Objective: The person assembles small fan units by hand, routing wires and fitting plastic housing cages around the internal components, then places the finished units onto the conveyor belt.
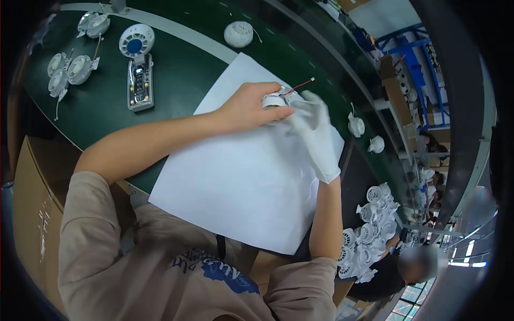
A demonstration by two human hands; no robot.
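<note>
Over a large white sheet (235, 176) on the green table, my bare left hand (251, 106) grips a small round white part (274, 100) between thumb and fingers. A thin red and dark wire (300, 86) with a small white connector sticks out of the part to the upper right. My right hand (313, 128), in a white glove, is at the right side of the same part. Its fingers are smeared by motion, and what they hold cannot be made out.
A device with a round fan head (140, 75) stands at the upper left, near several white fan parts (79, 69). White parts (239, 34) sit on the green conveyor beyond the sheet. Many white housings (369, 232) are piled at the right, beside another person (380, 278). A cardboard box (37, 214) is at the left.
</note>
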